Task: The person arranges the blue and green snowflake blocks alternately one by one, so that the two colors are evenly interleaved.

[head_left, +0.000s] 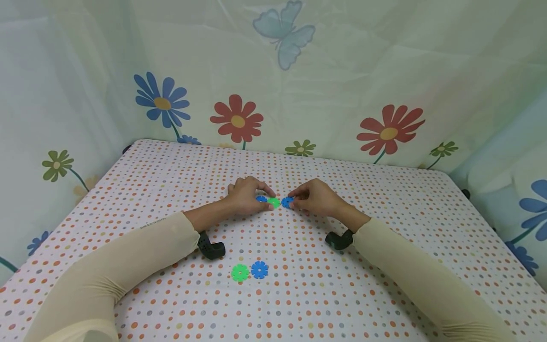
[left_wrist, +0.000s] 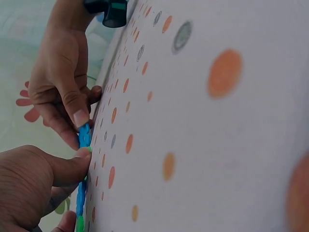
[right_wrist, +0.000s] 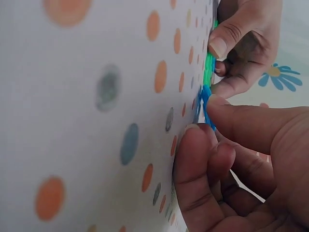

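Note:
My left hand [head_left: 249, 197] pinches a green notched disc [head_left: 274, 203] between thumb and forefinger, just over the dotted table. Beside that disc, partly under the left hand, is a blue notched disc [head_left: 261, 198]. The left wrist view shows a further bit of green [left_wrist: 80, 224] below the blue piece [left_wrist: 81, 198], mostly hidden by the fingers. My right hand [head_left: 318, 198] pinches another blue disc [head_left: 286, 203] by its edge, right up against the green one. In the right wrist view the blue disc [right_wrist: 207, 104] meets the green disc [right_wrist: 208, 70] edge to edge; whether their notches interlock, I cannot tell.
Nearer the front of the table lie a loose green disc [head_left: 240, 273] and a loose blue disc [head_left: 259, 270], side by side. A polka-dot cloth [head_left: 325, 294] covers the table. Behind it hangs a curtain [head_left: 333, 85] printed with flowers and a butterfly.

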A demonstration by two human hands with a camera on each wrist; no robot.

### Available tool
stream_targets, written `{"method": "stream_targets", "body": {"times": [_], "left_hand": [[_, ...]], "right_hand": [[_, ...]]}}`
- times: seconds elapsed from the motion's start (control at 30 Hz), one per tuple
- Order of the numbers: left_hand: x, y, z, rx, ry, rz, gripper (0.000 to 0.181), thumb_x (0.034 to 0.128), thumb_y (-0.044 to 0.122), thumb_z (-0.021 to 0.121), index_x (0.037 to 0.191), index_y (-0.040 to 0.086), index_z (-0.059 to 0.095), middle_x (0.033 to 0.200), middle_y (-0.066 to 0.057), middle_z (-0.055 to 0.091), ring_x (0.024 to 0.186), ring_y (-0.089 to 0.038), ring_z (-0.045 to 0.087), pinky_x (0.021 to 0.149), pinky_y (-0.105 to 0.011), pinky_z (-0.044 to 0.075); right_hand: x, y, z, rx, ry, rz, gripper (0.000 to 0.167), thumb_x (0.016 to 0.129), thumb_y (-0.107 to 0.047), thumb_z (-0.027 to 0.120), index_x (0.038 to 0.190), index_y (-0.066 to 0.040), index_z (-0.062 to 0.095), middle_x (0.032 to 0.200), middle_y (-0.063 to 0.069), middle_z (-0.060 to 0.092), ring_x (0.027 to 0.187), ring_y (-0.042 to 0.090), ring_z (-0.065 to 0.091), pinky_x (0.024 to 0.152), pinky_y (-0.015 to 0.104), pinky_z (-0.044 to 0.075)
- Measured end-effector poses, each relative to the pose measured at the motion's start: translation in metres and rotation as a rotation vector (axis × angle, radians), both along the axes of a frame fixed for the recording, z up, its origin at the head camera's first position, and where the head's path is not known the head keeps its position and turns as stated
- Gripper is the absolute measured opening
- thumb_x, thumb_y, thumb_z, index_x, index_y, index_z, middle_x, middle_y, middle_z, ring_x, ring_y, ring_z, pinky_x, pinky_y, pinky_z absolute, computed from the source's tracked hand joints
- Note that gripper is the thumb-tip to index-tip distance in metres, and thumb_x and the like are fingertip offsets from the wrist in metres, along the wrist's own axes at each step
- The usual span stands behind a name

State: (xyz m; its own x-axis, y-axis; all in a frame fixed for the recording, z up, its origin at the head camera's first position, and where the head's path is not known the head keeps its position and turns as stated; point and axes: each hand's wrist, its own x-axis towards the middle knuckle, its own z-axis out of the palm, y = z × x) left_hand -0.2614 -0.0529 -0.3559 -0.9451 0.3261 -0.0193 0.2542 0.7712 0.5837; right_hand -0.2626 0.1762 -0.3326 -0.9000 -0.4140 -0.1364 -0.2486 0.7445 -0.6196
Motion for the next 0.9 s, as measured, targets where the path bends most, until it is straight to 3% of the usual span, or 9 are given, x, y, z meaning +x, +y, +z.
{"method": "stream_targets", "body": {"times": [0.2, 0.9], "left_hand": [[-0.0005, 0.0007, -0.0001, -0.015, 0.006, 0.004, 0.026, 0.0818, 0.041, 0.079, 0.107, 0.037, 0.074, 0.138, 0.001, 0.056, 0.126, -0.034, 0.044, 0.099, -0.056, 0.028], [-0.0002, 0.0008, -0.0018, -0.007, 0.022, 0.007, 0.024, 0.0813, 0.041, 0.08, 0.104, 0.036, 0.075, 0.136, 0.002, 0.057, 0.126, -0.033, 0.044, 0.097, -0.055, 0.029]], "right_hand": [[-0.0009, -0.0014, -0.0001, 0.022, 0.03, 0.021, 0.03, 0.091, -0.019, 0.072, 0.117, -0.004, 0.07, 0.071, 0.003, 0.066, 0.055, 0.014, 0.057, 0.056, 0.027, 0.044], [-0.0007, -0.0011, -0.002, 0.036, 0.093, 0.05, 0.029, 0.09, -0.02, 0.072, 0.116, -0.006, 0.071, 0.086, 0.003, 0.066, 0.071, 0.015, 0.052, 0.065, 0.028, 0.043]]}}
